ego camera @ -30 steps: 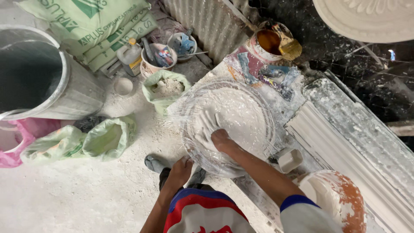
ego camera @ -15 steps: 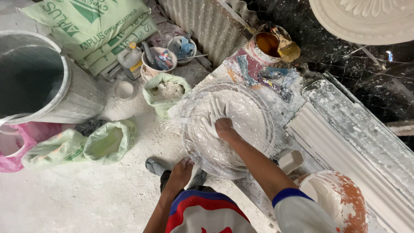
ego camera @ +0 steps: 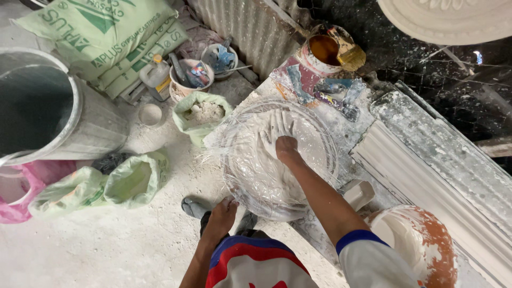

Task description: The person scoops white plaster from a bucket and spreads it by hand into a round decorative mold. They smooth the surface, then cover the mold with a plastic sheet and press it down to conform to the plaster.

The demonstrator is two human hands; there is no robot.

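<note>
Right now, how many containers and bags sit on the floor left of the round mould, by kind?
Large metal drum: 1
Small tubs and cups, one cup, two tool tubs: 3
Plastic bottle: 1
Open green bags: 2
Stacked green sacks: at least 2, exact count hidden
Pink bag: 1
Total: at least 10

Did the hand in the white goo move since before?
Yes. The right hand, spread flat in the round mould, has slid away from the person, toward the paint tin with the brush. The left hand stays at the mould's near rim.
</note>
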